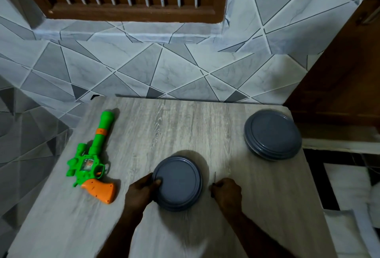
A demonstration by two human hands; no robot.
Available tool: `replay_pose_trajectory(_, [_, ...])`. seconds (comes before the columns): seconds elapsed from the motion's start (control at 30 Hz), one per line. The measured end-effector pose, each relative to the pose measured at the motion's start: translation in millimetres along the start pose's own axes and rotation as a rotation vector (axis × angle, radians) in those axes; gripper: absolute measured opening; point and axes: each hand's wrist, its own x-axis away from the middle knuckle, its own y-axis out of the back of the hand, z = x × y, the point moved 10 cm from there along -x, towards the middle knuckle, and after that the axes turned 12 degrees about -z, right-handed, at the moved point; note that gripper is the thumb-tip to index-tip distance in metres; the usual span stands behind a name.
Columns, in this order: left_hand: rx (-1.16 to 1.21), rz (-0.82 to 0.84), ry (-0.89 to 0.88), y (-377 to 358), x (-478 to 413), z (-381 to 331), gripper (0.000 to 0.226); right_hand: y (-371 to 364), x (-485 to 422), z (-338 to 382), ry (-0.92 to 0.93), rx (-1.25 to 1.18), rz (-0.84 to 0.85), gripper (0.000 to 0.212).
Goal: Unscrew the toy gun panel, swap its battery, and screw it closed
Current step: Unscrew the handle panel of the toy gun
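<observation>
Left hand grips plate, right hand screwdriver; toy gun sticker illegible.

Two forearms are showing bare along their whole visible length (left nearer seven o'clock, right nearer five), ending in the left grip and right grip, likewise bare.

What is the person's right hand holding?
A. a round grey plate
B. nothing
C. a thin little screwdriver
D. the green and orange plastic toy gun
C: the right hand grips a thin screwdriver, its metal shaft poking out of the grip; the green and orange plastic toy gun lies untouched on the left of the wooden table, and the left hand holds the nearer round grey plate.
</observation>
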Motion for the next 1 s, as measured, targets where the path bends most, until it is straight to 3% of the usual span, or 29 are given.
replay_pose_trajectory(0.3, [-0.055, -0.017, 0.014, 4.4, 4.3, -4.2, 0.009, 4.3, 1.9, 8.3, 0.028, -0.037, 0.058, 0.027])
replay_pose_trajectory(0.4, [-0.135, -0.093, -0.039, 14.1, 4.7, -12.7, 0.037, 9.0, 6.3, 7.9, 0.092, -0.031, 0.072, 0.032])
replay_pose_trajectory(0.47, [-0.156, -0.146, -0.042, 22.9, 4.4, -14.9, 0.039, 16.7, 11.0, 6.6, 0.185, 0.044, 0.062, 0.034])
replay_pose_trajectory(0.6, [-0.177, -0.225, -0.052, 45.9, 22.0, -12.1, 0.065, 37.6, 21.9, -5.6, 0.286, 0.116, 0.073, 0.029])
replay_pose_trajectory(0.8, [-0.089, -0.272, -0.041, 61.5, 60.4, -2.4, 0.046, 57.1, 38.5, -2.7, 0.445, 0.078, 0.127, 0.014])
replay_pose_trajectory(0.93, [-0.078, -0.271, -0.02, 62.0, 74.1, 0.4, 0.021, 61.0, 55.1, 5.5, 0.529, 0.084, 0.139, 0.009])
replay_pose_trajectory(1.0, [-0.078, -0.266, -0.011, 63.8, 75.0, -1.1, 0.023, 57.3, 63.1, 11.6, 0.55, 0.092, 0.153, 0.005])
